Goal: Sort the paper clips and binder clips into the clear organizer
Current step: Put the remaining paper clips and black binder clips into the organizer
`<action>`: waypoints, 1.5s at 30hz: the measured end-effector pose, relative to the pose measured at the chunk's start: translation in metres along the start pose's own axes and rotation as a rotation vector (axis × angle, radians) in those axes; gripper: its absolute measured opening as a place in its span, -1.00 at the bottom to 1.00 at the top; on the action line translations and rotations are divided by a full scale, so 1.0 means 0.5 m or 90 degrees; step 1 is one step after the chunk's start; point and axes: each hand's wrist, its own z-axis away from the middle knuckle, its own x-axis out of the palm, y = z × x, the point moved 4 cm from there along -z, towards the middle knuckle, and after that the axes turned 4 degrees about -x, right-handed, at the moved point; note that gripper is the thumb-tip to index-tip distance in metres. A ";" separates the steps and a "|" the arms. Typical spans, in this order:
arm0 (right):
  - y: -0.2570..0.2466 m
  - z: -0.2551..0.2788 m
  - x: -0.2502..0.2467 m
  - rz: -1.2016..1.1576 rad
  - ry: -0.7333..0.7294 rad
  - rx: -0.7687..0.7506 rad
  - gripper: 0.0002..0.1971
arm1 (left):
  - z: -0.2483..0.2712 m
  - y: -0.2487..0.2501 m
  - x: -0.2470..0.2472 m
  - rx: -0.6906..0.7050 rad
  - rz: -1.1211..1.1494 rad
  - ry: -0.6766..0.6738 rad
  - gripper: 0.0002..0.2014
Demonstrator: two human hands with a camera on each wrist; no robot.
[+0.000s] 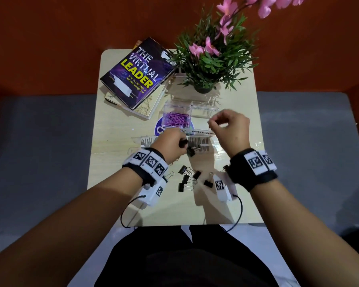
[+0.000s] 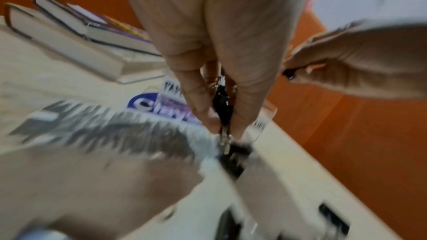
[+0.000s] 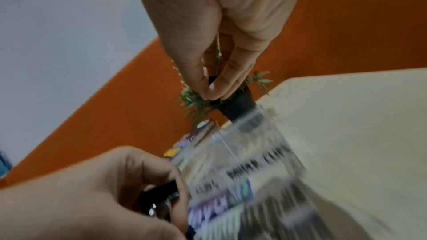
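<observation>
On the tabletop [image 1: 116,162], mid-surface, stands the clear organizer [image 1: 190,112]. Its left compartment holds purple paper clips [image 1: 176,119]; the right compartment's contents cannot be made out. Left hand [image 1: 167,141], just in front of the organizer, pinches a black binder clip [image 2: 221,105]. Right hand [image 1: 229,126], above the right compartment, has thumb and forefinger pinched together; whether they hold anything cannot be told. Loose binder clips [image 1: 188,179] lie nearer the person, between the wrists.

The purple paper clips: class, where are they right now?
In the head view, the purple paper clips lie inside the left compartment of the clear organizer, mid-table, in front of the books and just beyond the left hand.
</observation>
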 end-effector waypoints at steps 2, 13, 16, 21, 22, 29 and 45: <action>-0.013 -0.032 0.009 0.021 -0.004 -0.026 -0.95 | -0.013 0.035 -0.045 0.012 0.042 0.048 -0.89; 0.117 0.079 -0.015 0.167 -0.189 0.011 -0.80 | -0.104 0.125 -0.065 0.066 -0.036 0.095 -0.79; 0.168 0.143 -0.009 0.244 -0.316 -0.042 -0.72 | -0.052 0.088 -0.061 0.099 -0.045 0.104 -0.75; 0.185 0.195 0.009 0.283 -0.377 -0.138 -0.79 | 0.082 -0.065 0.010 0.023 -0.106 -0.057 -0.62; 0.180 0.197 0.011 0.274 -0.362 -0.143 -0.87 | 0.105 -0.093 0.027 0.010 -0.130 -0.088 -0.58; 0.178 0.205 -0.003 0.170 -0.329 -0.047 -0.80 | 0.126 -0.159 0.071 -0.013 -0.087 -0.035 -0.81; 0.137 0.281 0.082 0.325 -0.331 -0.184 -0.73 | 0.146 -0.132 0.124 -0.023 -0.045 0.012 -0.81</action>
